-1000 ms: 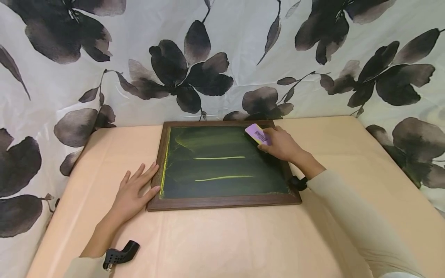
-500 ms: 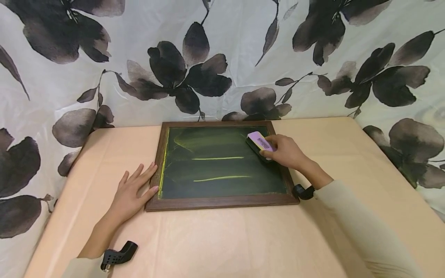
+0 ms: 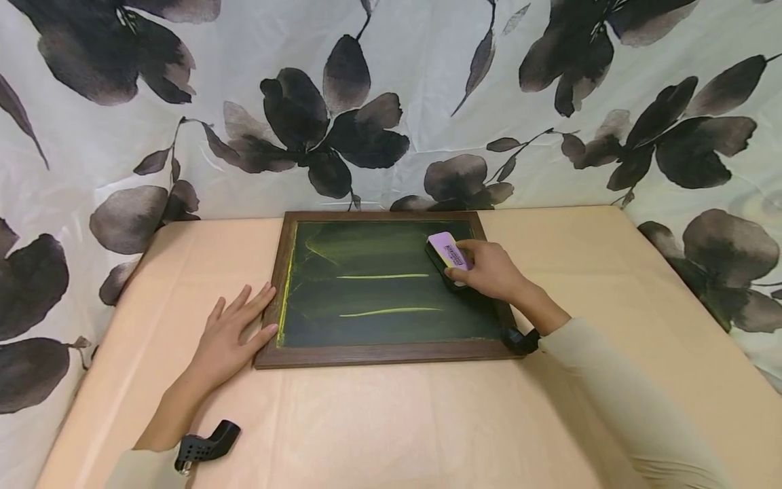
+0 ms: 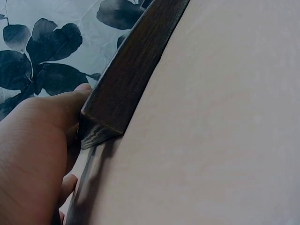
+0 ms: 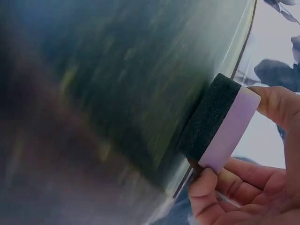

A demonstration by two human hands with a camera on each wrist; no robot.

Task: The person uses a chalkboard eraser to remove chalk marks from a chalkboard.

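Observation:
A wood-framed chalkboard (image 3: pixel 391 354) lies flat on the table, its green face smeared with yellow chalk dust and crossed by two yellow lines (image 3: pixel 383 276). My right hand (image 3: pixel 489 270) grips a purple-backed eraser (image 3: pixel 447 254) with a dark felt side (image 5: pixel 206 119) pressed to the board near its upper right. My left hand (image 3: pixel 231 334) lies flat on the table with straight fingers, fingertips touching the frame's left edge (image 4: pixel 125 79).
A peach cloth covers the table (image 3: pixel 403 428). A white curtain with dark flowers (image 3: pixel 342 122) hangs right behind it. Black wrist camera mounts sit at each wrist (image 3: pixel 204 445).
My right hand slid the eraser down from the board's top right corner and a little leftward, toward the end of the upper yellow line. The left hand stayed put.

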